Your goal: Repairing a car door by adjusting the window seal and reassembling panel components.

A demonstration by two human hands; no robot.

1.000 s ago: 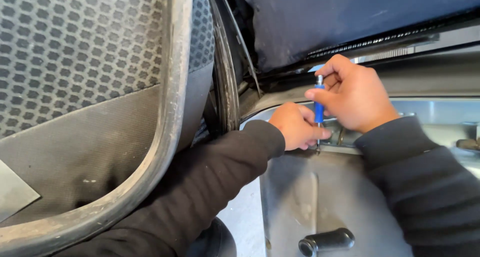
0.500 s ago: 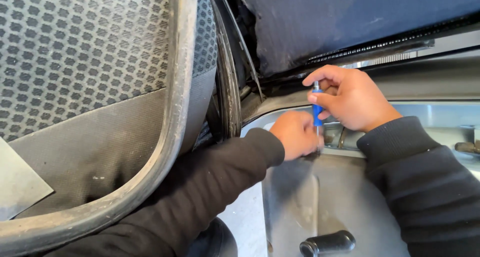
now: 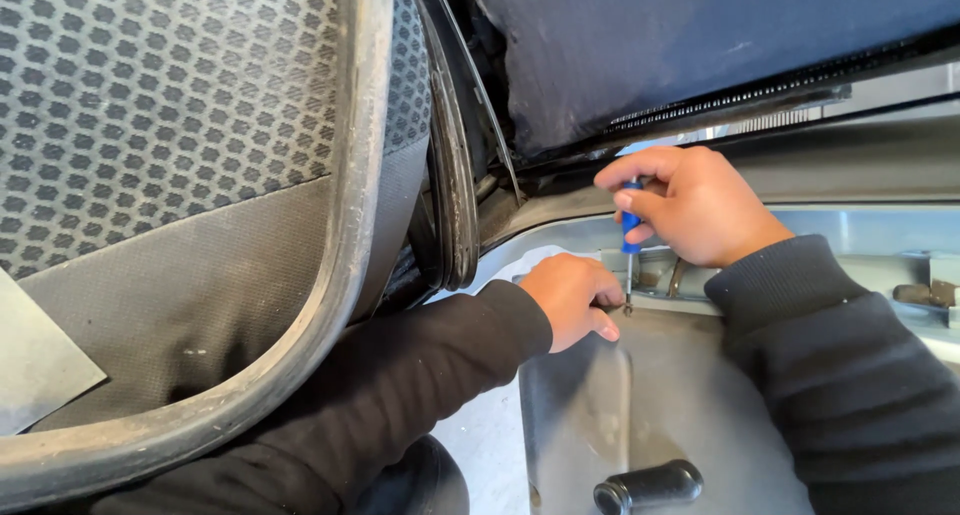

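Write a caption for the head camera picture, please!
Right hand holds a blue-handled screwdriver upright, left hand at its tip.

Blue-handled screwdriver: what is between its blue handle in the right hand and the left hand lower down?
In the head view, only the thin metal shaft of the blue-handled screwdriver spans from the right hand down to the left hand.

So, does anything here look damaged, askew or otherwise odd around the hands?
Nothing stands out. The right hand holds a blue-handled screwdriver upright, its tip down at the grey metal panel beside the left hand. The rubber seal next to the patterned seat looks worn and dusty, but not torn.
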